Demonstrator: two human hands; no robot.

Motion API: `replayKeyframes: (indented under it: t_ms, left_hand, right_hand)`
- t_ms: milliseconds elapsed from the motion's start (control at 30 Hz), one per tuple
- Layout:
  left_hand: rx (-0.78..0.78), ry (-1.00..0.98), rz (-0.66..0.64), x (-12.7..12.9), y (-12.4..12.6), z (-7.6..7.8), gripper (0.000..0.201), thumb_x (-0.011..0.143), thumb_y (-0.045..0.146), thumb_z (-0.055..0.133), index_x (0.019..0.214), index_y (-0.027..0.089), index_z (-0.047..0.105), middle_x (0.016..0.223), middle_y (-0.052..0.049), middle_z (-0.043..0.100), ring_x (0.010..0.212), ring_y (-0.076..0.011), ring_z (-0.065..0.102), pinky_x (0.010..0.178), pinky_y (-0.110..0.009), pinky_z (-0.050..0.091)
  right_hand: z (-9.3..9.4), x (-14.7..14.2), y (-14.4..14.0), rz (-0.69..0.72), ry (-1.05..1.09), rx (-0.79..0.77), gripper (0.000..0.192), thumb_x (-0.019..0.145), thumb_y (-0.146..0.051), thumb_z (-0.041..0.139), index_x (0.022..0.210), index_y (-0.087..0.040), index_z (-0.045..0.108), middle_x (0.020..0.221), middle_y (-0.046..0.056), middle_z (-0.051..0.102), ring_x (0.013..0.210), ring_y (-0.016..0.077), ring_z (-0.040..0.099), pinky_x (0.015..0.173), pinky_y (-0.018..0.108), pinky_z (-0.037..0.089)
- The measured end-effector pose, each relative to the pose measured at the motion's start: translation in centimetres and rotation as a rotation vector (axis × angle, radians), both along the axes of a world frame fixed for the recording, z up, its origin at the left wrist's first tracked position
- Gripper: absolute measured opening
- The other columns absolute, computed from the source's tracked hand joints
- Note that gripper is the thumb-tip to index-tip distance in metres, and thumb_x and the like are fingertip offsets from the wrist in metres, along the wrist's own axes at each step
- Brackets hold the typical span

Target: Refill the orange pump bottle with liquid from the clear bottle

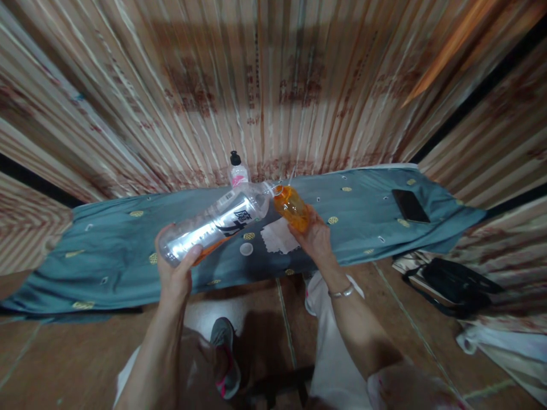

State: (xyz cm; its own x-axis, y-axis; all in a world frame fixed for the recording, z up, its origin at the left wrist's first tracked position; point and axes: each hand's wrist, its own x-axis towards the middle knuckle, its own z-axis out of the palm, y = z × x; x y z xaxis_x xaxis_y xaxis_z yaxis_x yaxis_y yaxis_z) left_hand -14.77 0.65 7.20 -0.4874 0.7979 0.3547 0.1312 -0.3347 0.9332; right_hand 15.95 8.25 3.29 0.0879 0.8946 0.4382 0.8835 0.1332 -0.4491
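Observation:
My left hand point(176, 270) is closed round the base of a large clear plastic bottle point(205, 230) with a silver label and dark characters. It lies tilted, almost level, with some orange liquid along its lower side. Its neck points right and meets the mouth of a small rounded bottle point(292, 209), which looks orange throughout. My right hand point(315, 234) grips this small bottle from its lower right side. Whether liquid is flowing between the two mouths I cannot tell. Below them, a round whitish cap point(247, 249) and a white crinkled tissue or cloth point(280, 236) lie on the blue-green tablecloth point(123, 250).
Behind the large bottle stands a clear bottle with a black top point(235, 159) and a pink mark. A dark flat phone or tablet point(410, 205) lies at the right end. A black bag point(453, 285) sits beyond the table's right front. Striped curtains point(273, 85) hang behind.

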Motion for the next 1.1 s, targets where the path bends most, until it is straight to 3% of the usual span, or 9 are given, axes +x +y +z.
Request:
replayKeyframes:
  t_ms: [533,833,1100]
  left_hand:
    - [0.019,-0.003,0.009,0.3,0.4,1.1,0.073,0.06,0.037,0.084,0.127,0.029,0.057,0.117,-0.004,0.064,0.108,-0.0273,0.064,0.098,-0.042,0.052]
    - [0.06,-0.15,0.036,1.1,0.6,2.5,0.078,0.047,0.041,0.09,0.118,0.023,0.062,0.104,-0.003,0.066,0.095,-0.0224,0.063,0.094,-0.037,0.05]
    - [0.028,-0.125,0.042,1.0,0.5,2.7,0.084,0.044,0.048,0.091,0.118,0.022,0.064,0.102,-0.004,0.066,0.094,-0.0236,0.062,0.09,-0.038,0.05]
  right_hand:
    - [-1.3,0.2,0.2,0.002,0.005,0.084,0.071,0.085,-0.042,0.068,0.141,-0.006,0.045,0.13,0.027,0.067,0.116,0.0337,0.069,0.093,0.043,0.059]
    - [-1.7,0.6,-0.1,0.023,0.004,0.098,0.072,0.087,-0.045,0.066,0.143,-0.006,0.044,0.133,0.026,0.066,0.118,0.0337,0.068,0.095,0.046,0.059]
    - [-2.1,0.7,-0.1,0.029,0.011,0.112,0.074,0.086,-0.044,0.069,0.144,-0.007,0.042,0.134,0.026,0.065,0.12,0.0336,0.067,0.097,0.047,0.058]
